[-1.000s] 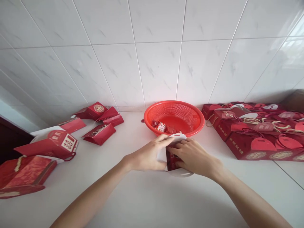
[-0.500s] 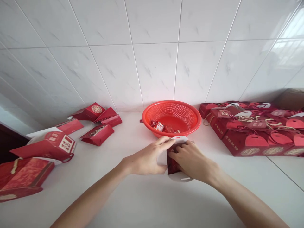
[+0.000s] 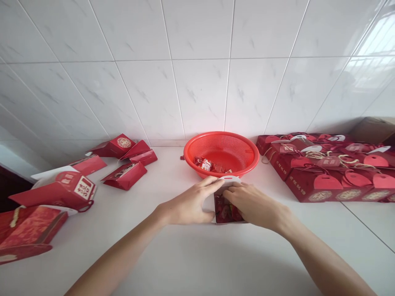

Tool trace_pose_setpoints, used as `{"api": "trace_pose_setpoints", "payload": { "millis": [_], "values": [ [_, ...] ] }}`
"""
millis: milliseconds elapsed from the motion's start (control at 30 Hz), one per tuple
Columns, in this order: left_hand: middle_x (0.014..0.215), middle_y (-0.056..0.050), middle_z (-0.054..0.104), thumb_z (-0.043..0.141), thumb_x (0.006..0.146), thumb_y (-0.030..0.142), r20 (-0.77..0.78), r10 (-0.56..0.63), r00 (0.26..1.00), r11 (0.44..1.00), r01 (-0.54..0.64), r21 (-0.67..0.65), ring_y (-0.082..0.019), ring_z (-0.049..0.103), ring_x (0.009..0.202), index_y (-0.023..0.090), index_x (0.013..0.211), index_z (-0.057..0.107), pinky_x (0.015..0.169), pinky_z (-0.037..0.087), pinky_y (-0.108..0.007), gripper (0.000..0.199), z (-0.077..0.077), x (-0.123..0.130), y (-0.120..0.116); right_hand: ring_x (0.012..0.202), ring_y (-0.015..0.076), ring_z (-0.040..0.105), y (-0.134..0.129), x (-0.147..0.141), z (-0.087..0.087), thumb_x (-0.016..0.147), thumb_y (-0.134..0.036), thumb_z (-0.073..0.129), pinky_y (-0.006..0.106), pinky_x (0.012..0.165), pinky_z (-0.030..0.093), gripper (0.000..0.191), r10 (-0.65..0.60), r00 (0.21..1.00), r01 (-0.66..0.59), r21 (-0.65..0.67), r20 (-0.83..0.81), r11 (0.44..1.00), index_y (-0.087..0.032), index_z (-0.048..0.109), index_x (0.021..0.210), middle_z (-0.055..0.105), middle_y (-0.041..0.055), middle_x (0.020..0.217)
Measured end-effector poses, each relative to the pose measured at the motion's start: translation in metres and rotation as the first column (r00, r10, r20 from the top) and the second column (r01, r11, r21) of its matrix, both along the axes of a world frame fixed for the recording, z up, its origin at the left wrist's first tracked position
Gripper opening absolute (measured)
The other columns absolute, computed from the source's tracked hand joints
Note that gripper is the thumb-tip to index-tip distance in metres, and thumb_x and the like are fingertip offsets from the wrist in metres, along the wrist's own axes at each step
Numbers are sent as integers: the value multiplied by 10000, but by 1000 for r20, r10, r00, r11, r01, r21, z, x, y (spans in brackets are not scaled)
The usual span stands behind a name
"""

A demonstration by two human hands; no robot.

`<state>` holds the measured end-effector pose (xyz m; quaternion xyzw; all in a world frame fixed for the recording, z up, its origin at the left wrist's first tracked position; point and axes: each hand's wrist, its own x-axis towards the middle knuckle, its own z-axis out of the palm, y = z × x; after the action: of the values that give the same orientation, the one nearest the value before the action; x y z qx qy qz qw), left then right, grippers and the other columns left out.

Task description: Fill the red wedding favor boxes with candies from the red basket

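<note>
A small red gift box [image 3: 232, 179] with white-backed flaps stands open before me on the white counter. Red-wrapped candies [image 3: 224, 210] show inside it. My left hand [image 3: 191, 203] is curved round the box's left side, its forefinger at the rear flap and its thumb near the front corner. On the right, my right hand [image 3: 254, 204] grips the box's right and rear edges with bent fingers, some of them reaching inside. Part of the box is hidden under that hand. Just behind stands a red plastic basket [image 3: 222, 137] with several wrapped candies [image 3: 210, 165] in it.
Filled-out red gift boxes [image 3: 324, 185] with rope and ribbon ties stand in rows at the right. A brown cardboard box [image 3: 375, 128] is behind them. Several loose red boxes [image 3: 61, 187] lie at the left. A tiled wall [image 3: 200, 98] closes off the back.
My right hand has shifted slightly back from over the box's middle, so the candies inside now show. The front flap has dropped from view. My left hand keeps its place.
</note>
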<state>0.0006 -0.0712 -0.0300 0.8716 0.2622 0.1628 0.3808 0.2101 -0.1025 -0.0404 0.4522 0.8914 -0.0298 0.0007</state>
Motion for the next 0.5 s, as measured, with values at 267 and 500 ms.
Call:
{"api": "trace_pose_setpoints", "payload": {
  "millis": [267, 500],
  "values": [
    [1627, -31, 351, 676, 762, 102, -99, 69, 993, 995, -61, 82, -305, 472, 1407, 389, 1587, 302, 1077, 506, -381, 950, -7, -8, 4, 926, 209, 681, 6, 2, 11, 844, 63, 507, 287, 736, 482, 278, 67, 993, -66, 16, -97, 998, -160, 673, 842, 725, 87, 1031],
    [1598, -37, 388, 610, 753, 45, -129, 86, 988, 989, -68, 135, -282, 482, 1395, 365, 1585, 315, 1064, 510, -350, 939, -6, -15, 10, 753, 192, 622, 6, 13, 26, 947, -54, 491, 306, 664, 441, 235, 110, 954, -62, 177, -279, 982, -165, 684, 876, 685, 56, 819]
  ]
}}
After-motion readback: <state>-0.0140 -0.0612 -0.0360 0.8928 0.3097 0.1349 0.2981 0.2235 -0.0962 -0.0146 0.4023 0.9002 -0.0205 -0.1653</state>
